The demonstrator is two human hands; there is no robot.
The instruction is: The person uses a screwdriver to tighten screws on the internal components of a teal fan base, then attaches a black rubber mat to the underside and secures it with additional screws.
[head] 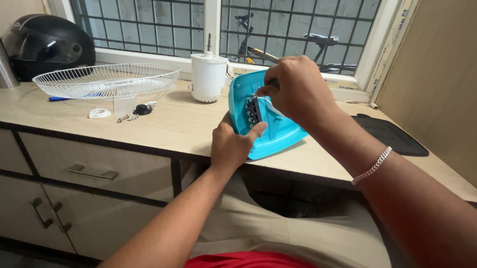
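- Turquoise plastic housing (272,130) tilted on wooden counter (185,125), gripped by left hand (231,145).
- Right hand (295,90) pinching something small at black switch block (254,111).
- White wire guard (107,80) well apart, leftward.

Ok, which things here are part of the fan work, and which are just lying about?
In hand: teal housing, left hand, right hand, switch block.
Fan parts nearby: wire guard, white motor, screws, black knob.
Lying about: helmet, black mat, tape roll.
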